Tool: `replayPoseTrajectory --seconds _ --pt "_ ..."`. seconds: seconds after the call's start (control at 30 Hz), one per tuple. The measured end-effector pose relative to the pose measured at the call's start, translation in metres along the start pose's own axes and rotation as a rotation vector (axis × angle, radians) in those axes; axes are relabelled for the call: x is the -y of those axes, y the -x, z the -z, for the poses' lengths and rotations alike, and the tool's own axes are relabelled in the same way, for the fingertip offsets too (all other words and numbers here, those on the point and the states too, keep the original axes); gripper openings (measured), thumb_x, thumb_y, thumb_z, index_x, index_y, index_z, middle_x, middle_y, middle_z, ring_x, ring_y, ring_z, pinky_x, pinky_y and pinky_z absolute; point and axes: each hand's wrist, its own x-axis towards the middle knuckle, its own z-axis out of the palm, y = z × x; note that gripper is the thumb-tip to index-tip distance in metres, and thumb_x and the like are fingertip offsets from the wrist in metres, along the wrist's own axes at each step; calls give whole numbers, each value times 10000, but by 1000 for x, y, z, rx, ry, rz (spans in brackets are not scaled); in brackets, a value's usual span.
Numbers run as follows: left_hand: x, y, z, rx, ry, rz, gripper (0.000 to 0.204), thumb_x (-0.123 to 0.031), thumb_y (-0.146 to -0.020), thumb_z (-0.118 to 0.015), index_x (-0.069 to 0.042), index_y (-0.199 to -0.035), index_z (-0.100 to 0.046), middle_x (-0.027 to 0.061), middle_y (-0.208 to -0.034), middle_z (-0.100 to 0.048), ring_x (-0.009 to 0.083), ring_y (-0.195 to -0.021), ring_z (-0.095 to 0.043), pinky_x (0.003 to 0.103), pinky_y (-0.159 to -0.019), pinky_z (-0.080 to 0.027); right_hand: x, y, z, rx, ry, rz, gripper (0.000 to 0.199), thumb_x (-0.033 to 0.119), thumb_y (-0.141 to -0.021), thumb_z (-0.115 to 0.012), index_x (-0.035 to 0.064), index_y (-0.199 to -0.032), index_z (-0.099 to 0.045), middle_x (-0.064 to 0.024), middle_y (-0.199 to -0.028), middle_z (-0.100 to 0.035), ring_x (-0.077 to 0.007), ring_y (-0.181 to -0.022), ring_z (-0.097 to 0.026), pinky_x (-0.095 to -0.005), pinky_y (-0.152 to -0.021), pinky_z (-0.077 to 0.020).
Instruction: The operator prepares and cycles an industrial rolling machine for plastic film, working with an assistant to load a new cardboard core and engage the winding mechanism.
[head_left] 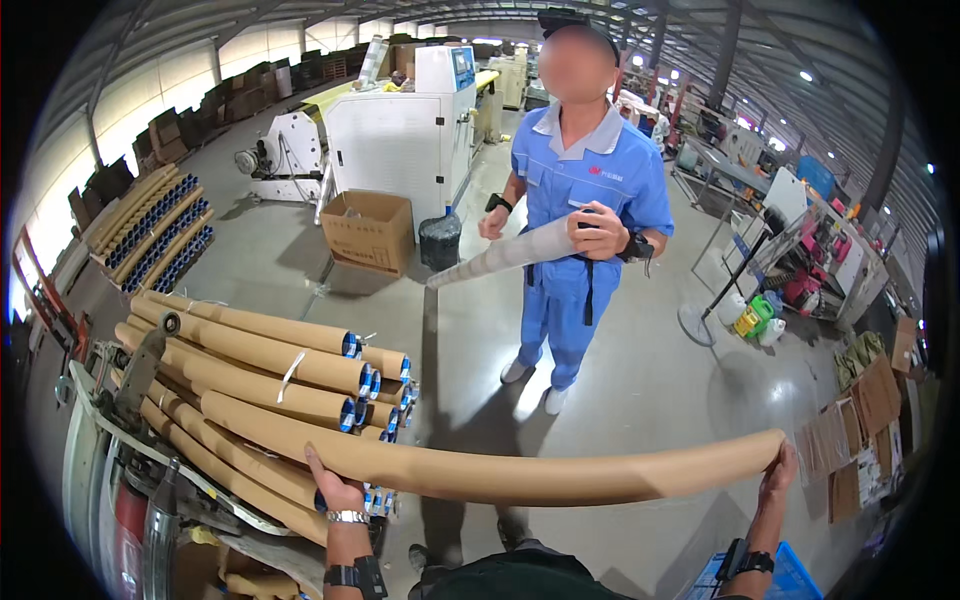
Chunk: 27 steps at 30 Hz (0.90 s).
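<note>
A long brown paper-wrapped roll [520, 478] stretches across in front of me, its left part lying over a stack of similar rolls. My left hand [338, 488] is closed under it, the thumb up along its near side and the fingers mostly hidden beneath. At the roll's right end my right hand [782, 470] grips the tip; part of its fingers are hidden behind the end. The stacked brown rolls [270, 355] at left show blue end caps [365, 380]. Across from me, a person in blue workwear [590, 180] holds a pale, whitish roll [510, 252] at a slant.
A metal cart or lifting frame [140, 380] stands by the stack. Beyond are a cardboard box [370, 232], a black bin [440, 240] and a white machine [395, 135]. A pedestal fan [697, 325], jugs [762, 318] and flattened cardboard [870, 410] line the right; a blue crate [790, 575] sits near my right forearm.
</note>
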Motion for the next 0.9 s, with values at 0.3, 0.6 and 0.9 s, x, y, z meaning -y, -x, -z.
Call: replayPoseTrajectory --seconds 0.3,0.6,0.9 --pt "141 121 -111 385 -39 223 500 -434 -891 -595 -95 -1254 -536 76 -1219 -599 270 -1146 -553 455 -1003 -433 -41 -77 -119 -246 -617 -265 452 436 -972 -482 89 -1260 -523 -63 -1147 -608 -232 -987 -609 -350 -841 -535" --pt "-45 169 -91 164 35 -482 901 -661 -764 -639 -73 -1398 -386 169 -1400 -454 322 -1253 -471 504 -1054 -382 -53 -51 -277 346 -481 -147 439 396 -955 -523 72 -1251 -535 -118 -1180 -610 -303 -1065 -588 -457 -915 -506" --pt "-225 293 53 -220 350 -1087 936 -739 -776 -533 62 -1258 -486 220 -1212 -586 341 -1122 -572 456 -1007 -454 -31 86 -536 789 9 635 433 359 -941 -564 40 -1234 -541 -132 -1123 -634 -312 -1000 -620 -427 -833 -540"
